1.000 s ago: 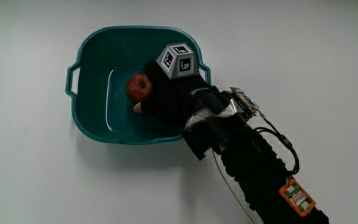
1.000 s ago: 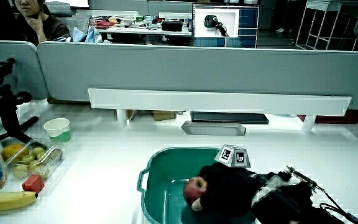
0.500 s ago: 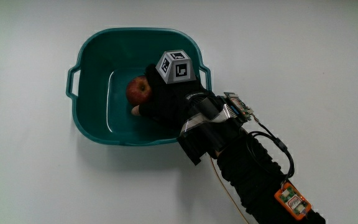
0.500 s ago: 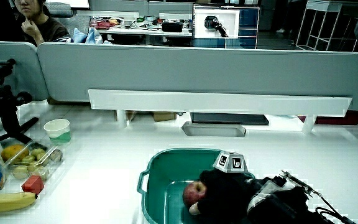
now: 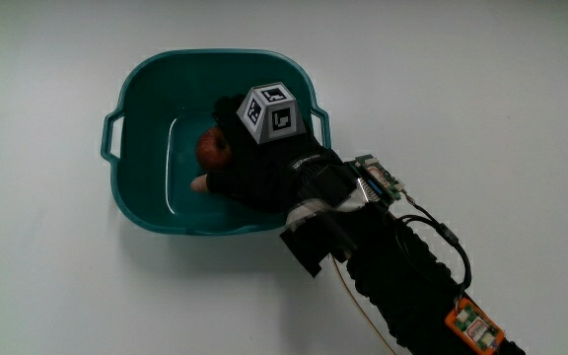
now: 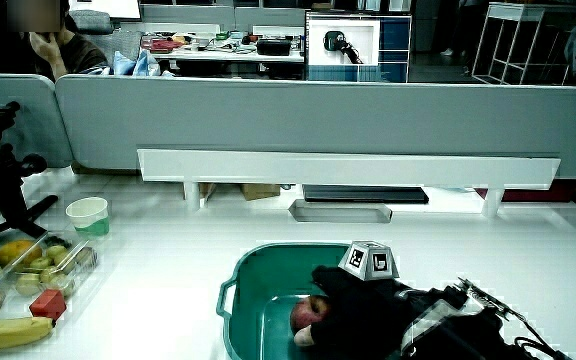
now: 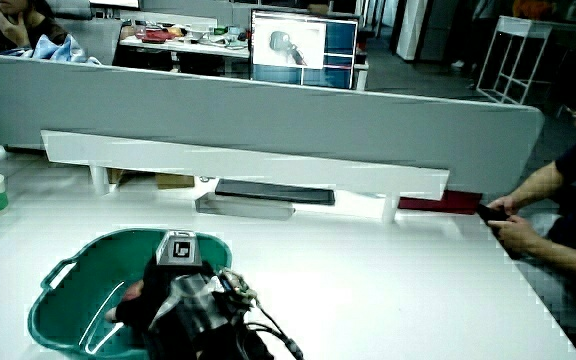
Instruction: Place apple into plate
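We are seeing the apple point(image 5: 212, 147) sitting low inside the teal basin point(image 5: 144, 97), on its floor, and it is showing red with part of it covered by the glove. In a side view the apple point(image 6: 305, 313) is showing as a reddish patch just beside the glove's dark edge.

The hand point(image 5: 256, 163) is reaching into the basin over the rim nearest the person, and it is lying against the apple. We are noting the fingers point(image 5: 227, 106) curling over the apple's upper side, with a bare fingertip or thumb tip point(image 5: 200, 184) poking out under it; they are wrapping the fruit, though we cannot tell whether the apple is resting on the basin floor or is being lifted off it. The patterned cube point(image 5: 267, 110) is riding on the back of the hand and is facing upward. The forearm point(image 5: 402, 281), in a black sleeve with cables and a small orange module point(image 5: 476, 325), is running from the basin toward the person.

The basin is standing on the white counter point(image 5: 501, 108), with a handle at each end.

In a side view we are also seeing, well apart from the basin, a banana point(image 6: 6, 330), a clear box of fruit point(image 6: 43, 270) and a paper cup point(image 6: 88, 216) on the counter.
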Available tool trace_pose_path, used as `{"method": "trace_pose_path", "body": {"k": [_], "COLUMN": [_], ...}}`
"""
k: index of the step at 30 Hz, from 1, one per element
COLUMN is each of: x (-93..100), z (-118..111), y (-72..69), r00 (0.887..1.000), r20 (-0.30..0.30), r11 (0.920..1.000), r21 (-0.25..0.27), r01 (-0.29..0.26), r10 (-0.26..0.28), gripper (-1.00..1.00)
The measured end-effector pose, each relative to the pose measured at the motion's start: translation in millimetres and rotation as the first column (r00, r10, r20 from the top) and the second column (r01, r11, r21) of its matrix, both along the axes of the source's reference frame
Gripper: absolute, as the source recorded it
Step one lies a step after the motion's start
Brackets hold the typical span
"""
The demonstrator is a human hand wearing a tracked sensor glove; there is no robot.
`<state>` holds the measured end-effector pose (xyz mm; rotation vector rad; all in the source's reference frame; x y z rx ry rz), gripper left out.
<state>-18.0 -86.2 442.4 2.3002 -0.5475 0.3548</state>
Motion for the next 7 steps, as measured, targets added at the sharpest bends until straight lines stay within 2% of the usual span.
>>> {"method": "trace_pose_path", "body": {"k": [3, 5, 6, 7], "x": [-4.6, -9.0, -11.8, -15.3], "z": [-20.3, -40.7, -52.8, -62.0], "y": [8.3, 16.8, 22.1, 27.6], "r00": [0.999, 0.993, 0.991, 0.973], "r20": [0.050, 0.107, 0.115, 0.212], "r11": [0.9979, 0.9951, 0.9878, 0.9925], "r21": [0.063, 0.091, 0.146, 0.097], "r01": [0.015, 0.040, 0.054, 0.075], "r10": [-0.019, -0.050, -0.071, -0.094], "gripper": [-0.83, -0.91, -0.96, -1.00]}}
